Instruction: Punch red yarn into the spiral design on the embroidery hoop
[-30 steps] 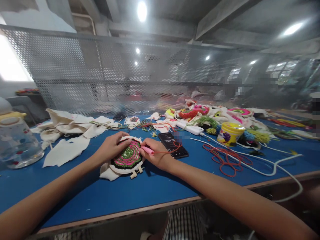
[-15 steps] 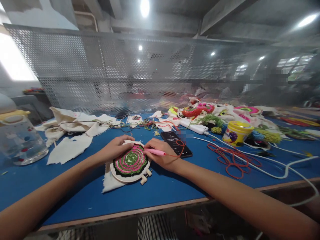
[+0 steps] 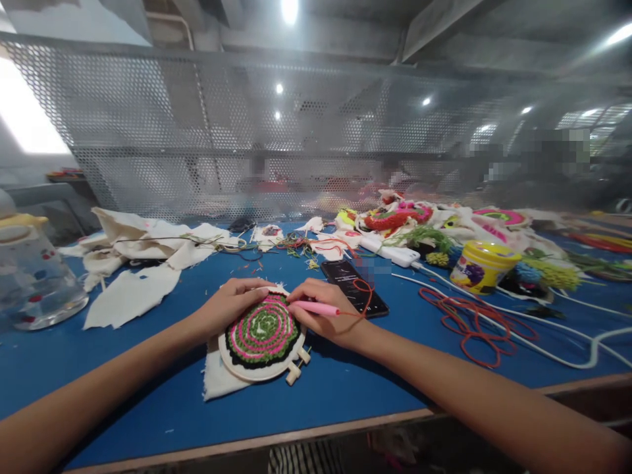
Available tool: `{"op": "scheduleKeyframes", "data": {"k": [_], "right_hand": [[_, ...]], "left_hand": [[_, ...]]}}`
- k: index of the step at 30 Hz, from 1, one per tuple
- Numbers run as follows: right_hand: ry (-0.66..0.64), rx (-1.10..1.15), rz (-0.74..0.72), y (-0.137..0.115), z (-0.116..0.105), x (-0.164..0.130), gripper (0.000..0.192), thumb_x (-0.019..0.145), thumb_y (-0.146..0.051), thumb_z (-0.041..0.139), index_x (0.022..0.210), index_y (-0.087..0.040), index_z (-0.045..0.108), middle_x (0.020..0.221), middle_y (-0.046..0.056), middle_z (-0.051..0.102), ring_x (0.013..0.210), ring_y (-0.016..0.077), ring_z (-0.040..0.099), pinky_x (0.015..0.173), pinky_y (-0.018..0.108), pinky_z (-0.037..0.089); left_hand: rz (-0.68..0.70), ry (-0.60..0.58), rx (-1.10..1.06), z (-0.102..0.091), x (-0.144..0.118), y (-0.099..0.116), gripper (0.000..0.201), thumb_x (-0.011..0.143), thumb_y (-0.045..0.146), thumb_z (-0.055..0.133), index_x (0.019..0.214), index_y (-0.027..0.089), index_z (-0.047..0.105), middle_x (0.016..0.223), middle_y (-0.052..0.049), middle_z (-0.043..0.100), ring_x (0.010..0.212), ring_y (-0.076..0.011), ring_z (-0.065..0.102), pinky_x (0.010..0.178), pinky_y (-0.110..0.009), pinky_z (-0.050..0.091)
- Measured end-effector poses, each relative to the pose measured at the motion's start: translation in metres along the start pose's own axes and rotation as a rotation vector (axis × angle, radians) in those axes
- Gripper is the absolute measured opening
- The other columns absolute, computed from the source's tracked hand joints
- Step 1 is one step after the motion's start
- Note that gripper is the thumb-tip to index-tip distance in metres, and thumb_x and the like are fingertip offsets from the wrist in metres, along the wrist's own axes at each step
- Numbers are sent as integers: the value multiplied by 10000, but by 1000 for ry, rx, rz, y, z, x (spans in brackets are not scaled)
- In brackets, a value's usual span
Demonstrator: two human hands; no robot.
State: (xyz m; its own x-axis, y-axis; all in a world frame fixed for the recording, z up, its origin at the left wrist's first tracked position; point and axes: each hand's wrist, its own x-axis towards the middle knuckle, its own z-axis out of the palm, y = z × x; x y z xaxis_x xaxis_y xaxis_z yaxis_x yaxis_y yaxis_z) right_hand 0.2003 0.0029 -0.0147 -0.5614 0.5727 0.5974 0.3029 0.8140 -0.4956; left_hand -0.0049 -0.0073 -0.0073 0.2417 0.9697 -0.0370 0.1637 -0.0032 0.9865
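A round embroidery hoop (image 3: 231, 370) lies on the blue table with white cloth stretched in it. Rings of green, pink and black yarn loops (image 3: 264, 329) fill most of the cloth. My left hand (image 3: 236, 304) grips the hoop at its upper left, thumb on top. In my right hand (image 3: 320, 313) is a pink punch needle (image 3: 318, 308), its tip at the pattern's upper right edge and hidden by my fingers. Orange-red yarn (image 3: 364, 289) trails from the needle's back end, over a dark phone (image 3: 348, 283). Two wooden screw blocks (image 3: 295, 373) stick out at the hoop's lower right.
A clear water bottle (image 3: 39, 283) stands at the left beside cloth scraps (image 3: 133, 296). To the right are a yellow tub (image 3: 481, 266), loose red yarn (image 3: 474, 322), white cables (image 3: 567, 359) and a white power strip (image 3: 390, 251). Yarn pieces are heaped behind, before a perforated metal screen (image 3: 296, 145).
The view has shifted slightly, so the hoop and both hands appear a little lower and further right. Both grips look the same.
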Motion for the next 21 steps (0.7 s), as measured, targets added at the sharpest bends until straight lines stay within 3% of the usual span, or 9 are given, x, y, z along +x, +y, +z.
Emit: {"op": "scheduleKeyframes", "data": {"k": [6,12,21], "right_hand": [[-6,40,23,-4,-1,-4,92,721,-135,572,651,-168,522,624,-11,550,572,102,495,553,209,379],[-85,97,182,-7,-5,-5,47,766,-207,564,765,-178,526,645,-32,541,561,91,484,521,196,359],[-78,69,194,-5,-5,-5,101,779,-230,558,714,-176,503,642,-18,553,572,99,492,525,204,362]], "left_hand": [[-66,-84,-51,4,-6,3,350,717,387,682,969,145,692,883,-68,725,773,-195,650,717,-267,474],[-125,-102,-33,5,-6,3,356,716,413,659,917,123,702,782,-76,720,715,-226,657,686,-307,491],[-100,-106,-48,7,-8,3,351,727,415,642,900,113,690,759,-71,708,726,-235,657,708,-325,494]]}}
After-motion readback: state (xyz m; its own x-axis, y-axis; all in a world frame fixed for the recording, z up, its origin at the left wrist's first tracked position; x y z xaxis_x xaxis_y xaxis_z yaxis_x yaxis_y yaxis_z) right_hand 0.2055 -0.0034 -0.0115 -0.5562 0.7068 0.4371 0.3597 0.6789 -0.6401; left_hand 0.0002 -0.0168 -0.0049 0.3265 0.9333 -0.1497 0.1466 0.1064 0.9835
